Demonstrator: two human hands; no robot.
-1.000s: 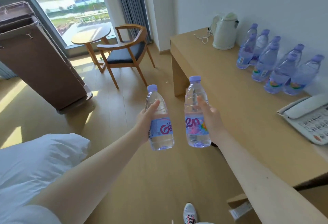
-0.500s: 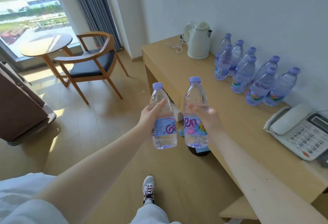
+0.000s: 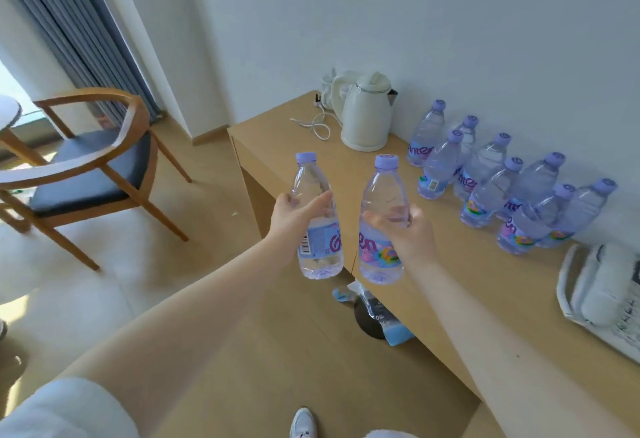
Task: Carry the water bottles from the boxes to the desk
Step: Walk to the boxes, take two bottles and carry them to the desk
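Now, mid-frame, the left hand [image 3: 294, 219] clasps one clear purple-capped plastic water bottle [image 3: 313, 177], the right hand [image 3: 414, 238] a second identical bottle [image 3: 382, 188], over the tan wooden counter [image 3: 467, 281]'s edge.

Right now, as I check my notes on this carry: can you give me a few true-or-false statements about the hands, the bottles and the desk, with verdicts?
1. The left hand grips the left bottle, and the right hand grips the right bottle. True.
2. Both held bottles stand on the desk. False: the hands hold them upright in the air, not set down.
3. The kettle stands on the desk, beyond the bottle group. True.
4. The telephone lies between the kettle and the bottle group. False: the bottle group stands between the kettle and the telephone.
5. The held bottles are uncapped. False: both have purple caps on.
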